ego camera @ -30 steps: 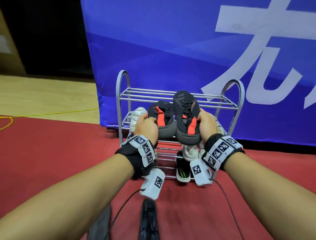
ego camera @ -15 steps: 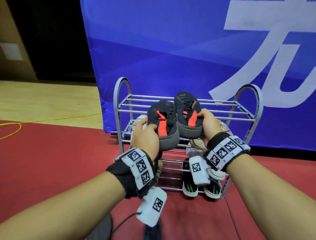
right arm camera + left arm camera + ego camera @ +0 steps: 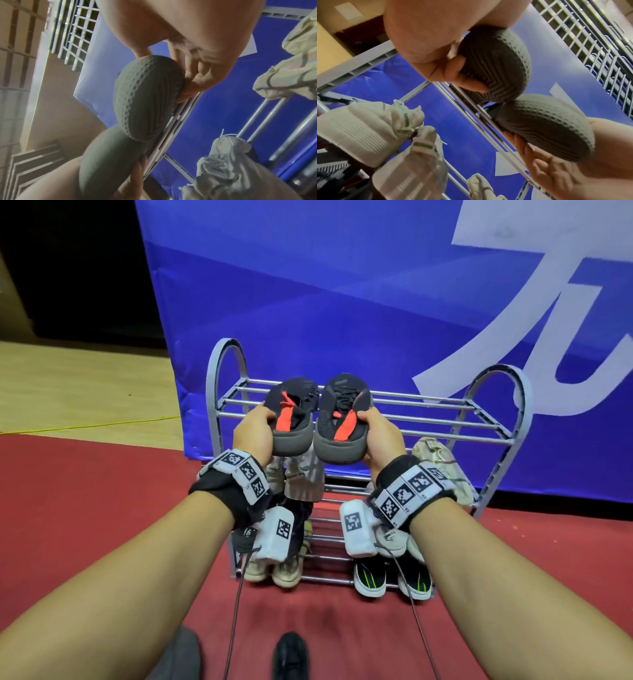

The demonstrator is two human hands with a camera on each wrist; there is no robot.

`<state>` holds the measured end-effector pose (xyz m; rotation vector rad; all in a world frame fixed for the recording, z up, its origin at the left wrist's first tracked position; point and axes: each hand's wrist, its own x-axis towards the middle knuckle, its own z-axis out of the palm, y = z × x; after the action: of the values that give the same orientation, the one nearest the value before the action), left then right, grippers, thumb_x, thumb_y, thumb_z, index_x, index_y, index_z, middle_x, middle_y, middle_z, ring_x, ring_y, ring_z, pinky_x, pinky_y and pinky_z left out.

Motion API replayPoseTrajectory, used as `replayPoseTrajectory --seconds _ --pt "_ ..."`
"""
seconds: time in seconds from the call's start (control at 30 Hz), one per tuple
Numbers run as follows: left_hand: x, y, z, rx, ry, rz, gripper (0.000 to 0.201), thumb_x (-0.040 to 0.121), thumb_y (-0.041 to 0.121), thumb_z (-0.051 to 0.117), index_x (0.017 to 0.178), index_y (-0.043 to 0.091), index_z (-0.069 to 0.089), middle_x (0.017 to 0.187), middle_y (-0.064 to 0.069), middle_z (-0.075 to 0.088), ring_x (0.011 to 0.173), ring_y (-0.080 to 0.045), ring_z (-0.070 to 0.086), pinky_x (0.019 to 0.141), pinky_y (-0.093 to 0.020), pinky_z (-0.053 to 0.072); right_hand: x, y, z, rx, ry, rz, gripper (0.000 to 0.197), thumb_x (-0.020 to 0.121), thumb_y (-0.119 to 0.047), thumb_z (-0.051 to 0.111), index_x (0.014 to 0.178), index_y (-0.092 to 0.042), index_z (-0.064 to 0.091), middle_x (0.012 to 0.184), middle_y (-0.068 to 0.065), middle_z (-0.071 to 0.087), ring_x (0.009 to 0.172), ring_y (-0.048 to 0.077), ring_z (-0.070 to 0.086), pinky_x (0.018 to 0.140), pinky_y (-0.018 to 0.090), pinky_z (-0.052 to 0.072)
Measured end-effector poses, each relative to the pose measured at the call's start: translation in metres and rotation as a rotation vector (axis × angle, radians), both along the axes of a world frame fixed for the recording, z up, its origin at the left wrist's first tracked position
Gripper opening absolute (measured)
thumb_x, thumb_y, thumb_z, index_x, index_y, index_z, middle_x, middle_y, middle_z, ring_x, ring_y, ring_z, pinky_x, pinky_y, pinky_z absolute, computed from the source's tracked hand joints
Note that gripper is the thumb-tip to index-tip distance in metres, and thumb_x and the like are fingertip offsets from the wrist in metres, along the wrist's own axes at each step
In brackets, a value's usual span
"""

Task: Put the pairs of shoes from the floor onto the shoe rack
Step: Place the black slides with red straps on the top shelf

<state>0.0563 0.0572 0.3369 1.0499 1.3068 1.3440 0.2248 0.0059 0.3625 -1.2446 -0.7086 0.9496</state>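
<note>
Black knit sneakers with red heel tabs and grey rubber soles, one in each of our hands. Our left hand [image 3: 255,433] grips the left black sneaker [image 3: 291,419] at the heel, thumb on the collar and fingers [image 3: 467,83] curled under the ribbed sole. Our right hand [image 3: 383,440] grips the right black sneaker [image 3: 342,419] the same way, fingers [image 3: 193,81] wrapped under its heel. Both shoes sit side by side, heels toward us, toes pointing over the top tier of the grey metal shoe rack [image 3: 445,419]. From the wrist views the soles lie right against the front rods of that top tier; heels hang out in front of the rack, in our grip. The two soles touch each other at the inner edge.

Middle tier holds white sneakers with green lettering [image 3: 368,128] on the left and a beige knit sneaker [image 3: 442,463] on the right. Bottom tier holds cream sneakers [image 3: 274,570] on the left and black sneakers with neon green stripes [image 3: 370,577] on the right. The rack stands on a red carpet [image 3: 102,508] in front of a blue banner with white characters [image 3: 342,302]. Another black shoe [image 3: 291,655] shows at the bottom edge of the head view; we cannot tell if it is worn.
</note>
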Motion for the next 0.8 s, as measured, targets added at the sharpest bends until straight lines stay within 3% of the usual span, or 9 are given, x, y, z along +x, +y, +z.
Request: replayPoseTrajectory --seconds 0.13,0.17,0.27,0.3,0.37,0.43,0.53,0.67,0.8 --pt "0.003 -0.005 0.0 0.014 -0.017 -0.051 0.033 0.058 0.057 0.05 0.077 0.036 0.067 0.114 -0.009 0.068 0.101 -0.033 0.066 0.092 -0.057 0.049 0.0 -0.009 0.002 -0.012 0.055 0.126 0.028 0.085 -0.029 0.059 0.108 -0.016 0.066 0.101 0.008 0.071 0.083 0.024 0.067 0.074 0.039 0.057" --pt "0.002 -0.012 0.005 0.025 -0.053 -0.045 0.038 0.059 0.058 0.052 0.087 0.036 0.066 0.111 -0.007 0.068 0.101 -0.033 0.066 0.088 -0.056 0.051 0.001 -0.009 0.0 -0.026 0.034 0.141 0.035 0.085 -0.034 0.059 0.115 -0.015 0.063 0.103 0.007 0.071 0.083 0.024 0.068 0.071 0.038 0.059" --pt "0.006 -0.029 0.01 0.015 -0.19 -0.009 0.069 0.058 0.061 0.06 0.115 0.024 0.051 0.101 -0.006 0.065 0.098 -0.036 0.068 0.086 -0.058 0.054 -0.004 -0.011 -0.009 -0.104 -0.042 0.13 0.089 0.063 -0.057 0.074 0.139 -0.027 0.04 0.128 0.004 0.064 0.104 0.03 0.068 0.087 0.054 0.055" --pt "0.008 -0.032 0.007 0.016 -0.203 0.001 0.072 0.058 0.063 0.064 0.116 0.024 0.045 0.101 -0.008 0.064 0.095 -0.038 0.068 0.085 -0.061 0.054 -0.006 -0.013 -0.012 -0.113 -0.054 0.129 0.095 0.06 -0.057 0.077 0.14 -0.03 0.035 0.131 0.004 0.059 0.108 0.034 0.065 0.082 0.055 0.056" --pt "0.009 -0.039 0.006 0.01 -0.223 0.006 0.072 0.058 0.063 0.069 0.113 0.028 0.038 0.103 -0.013 0.064 0.088 -0.04 0.07 0.078 -0.06 0.056 -0.009 -0.019 -0.017 -0.099 -0.021 0.105 0.081 0.071 -0.046 0.074 0.138 -0.029 0.032 0.127 0.005 0.053 0.109 0.036 0.062 0.062 0.045 0.06" --pt "0.01 -0.048 0.011 0.01 -0.232 -0.031 0.067 0.065 0.052 0.075 0.113 0.027 0.035 0.103 -0.017 0.065 0.076 -0.039 0.072 0.061 -0.046 0.06 -0.01 -0.022 -0.021 -0.065 0.025 0.086 0.066 0.077 -0.037 0.07 0.131 -0.026 0.034 0.123 0.007 0.051 0.107 0.034 0.063 0.057 0.038 0.06" --pt "0.007 -0.051 0.013 0.039 -0.267 -0.09 0.057 0.081 0.029 0.076 0.119 0.02 0.034 0.097 -0.018 0.07 0.06 -0.03 0.072 0.045 -0.026 0.052 -0.018 -0.02 -0.022 0.029 0.056 0.018 0.064 0.072 -0.035 0.073 0.126 -0.022 0.041 0.118 0.01 0.062 0.099 0.029 0.069 0.067 0.042 0.062" --pt "-0.006 -0.044 0.017 0.09 -0.287 -0.045 0.055 0.082 0.027 0.077 0.123 0.015 0.042 0.107 -0.014 0.07 0.079 -0.029 0.075 0.064 -0.037 0.062 -0.029 -0.009 -0.021 0.141 0.089 0.013 0.045 0.078 -0.029 0.073 0.119 -0.014 0.061 0.108 0.011 0.072 0.093 0.028 0.074 0.067 0.04 0.061" --pt "-0.025 -0.028 0.018 0.141 -0.357 0.018 0.048 0.085 0.015 0.074 0.127 0.013 0.051 0.097 0.0 0.067 0.081 -0.022 0.073 0.061 -0.034 0.063 -0.044 0.007 -0.02 0.159 0.096 0.058 0.029 0.087 -0.028 0.07 0.113 -0.016 0.068 0.106 0.01 0.075 0.094 0.027 0.073 0.074 0.042 0.061"
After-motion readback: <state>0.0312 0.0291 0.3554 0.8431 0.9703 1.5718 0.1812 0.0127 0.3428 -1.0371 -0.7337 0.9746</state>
